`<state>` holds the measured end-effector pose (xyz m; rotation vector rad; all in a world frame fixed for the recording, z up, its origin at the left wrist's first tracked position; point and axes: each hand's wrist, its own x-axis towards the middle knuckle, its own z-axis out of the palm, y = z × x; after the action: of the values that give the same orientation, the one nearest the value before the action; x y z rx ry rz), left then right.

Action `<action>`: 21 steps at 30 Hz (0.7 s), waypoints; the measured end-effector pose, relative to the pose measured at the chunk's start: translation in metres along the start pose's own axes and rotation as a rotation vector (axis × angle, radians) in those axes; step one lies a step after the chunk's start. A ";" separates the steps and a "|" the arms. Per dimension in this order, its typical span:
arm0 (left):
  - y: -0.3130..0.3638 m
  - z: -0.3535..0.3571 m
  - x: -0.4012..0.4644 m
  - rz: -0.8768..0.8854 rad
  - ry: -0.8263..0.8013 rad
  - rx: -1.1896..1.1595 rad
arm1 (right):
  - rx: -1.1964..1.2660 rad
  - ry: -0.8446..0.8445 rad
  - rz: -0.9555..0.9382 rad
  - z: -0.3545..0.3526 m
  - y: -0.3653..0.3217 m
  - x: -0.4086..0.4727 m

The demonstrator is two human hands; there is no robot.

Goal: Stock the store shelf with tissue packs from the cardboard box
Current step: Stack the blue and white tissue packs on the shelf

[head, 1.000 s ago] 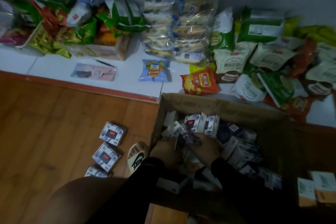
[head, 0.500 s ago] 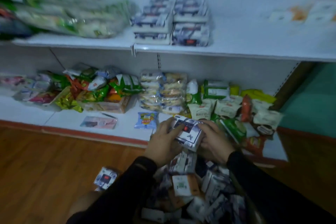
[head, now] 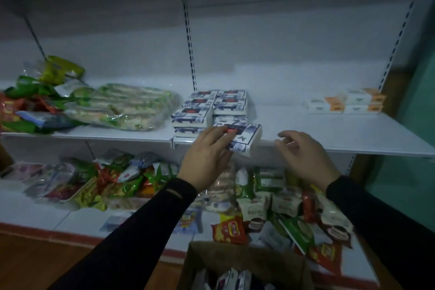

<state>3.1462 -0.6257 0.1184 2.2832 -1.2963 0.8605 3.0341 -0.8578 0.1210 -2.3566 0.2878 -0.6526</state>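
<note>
While both hands reach to the middle shelf, this is how things lie.

Shelf edge: the white shelf [head: 329,129] has its front lip just under the pack; bare board runs from the stack rightward to the orange-and-white packs [head: 346,102] near the right upright.
Open room: bare board lies right of the stack and behind the right hand; left of the stack a clear bag of green-striped goods [head: 122,106] lies close to it.
Stack: blue-and-white tissue packs [head: 209,108] sit in two columns against the centre upright, each with a dark label bearing a red patch.
Writing: too blurred to read on any pack; the red snack bag [head: 229,229] below carries print that cannot be made out.
Pack: one tissue pack [head: 244,138] lies tilted at the shelf's front edge, just before the right column, a corner overhanging the lip.
Left grip: left hand [head: 207,155] rests straight fingers on top of the pack, thumb under its near edge.
Right grip: right hand [head: 303,155] is apart from the pack, to its right, fingers loosely curled, holding nothing.
Box: cardboard box [head: 244,259] stands below at bottom centre, more packs showing inside.
Lower shelf: mixed snack bags [head: 113,179] crowd it.
</note>
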 end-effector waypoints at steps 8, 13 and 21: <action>-0.028 0.032 0.067 -0.078 -0.035 0.132 | -0.546 -0.078 0.091 -0.021 0.065 0.054; -0.037 0.053 0.074 -0.248 -0.227 0.236 | -0.657 -0.210 0.197 -0.006 0.072 0.066; -0.038 0.063 0.071 -0.184 -0.233 0.263 | -0.710 -0.181 0.226 0.009 0.083 0.065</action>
<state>3.2265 -0.6882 0.1181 2.7292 -1.0930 0.7571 3.0915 -0.9398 0.0851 -2.9599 0.7955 -0.2374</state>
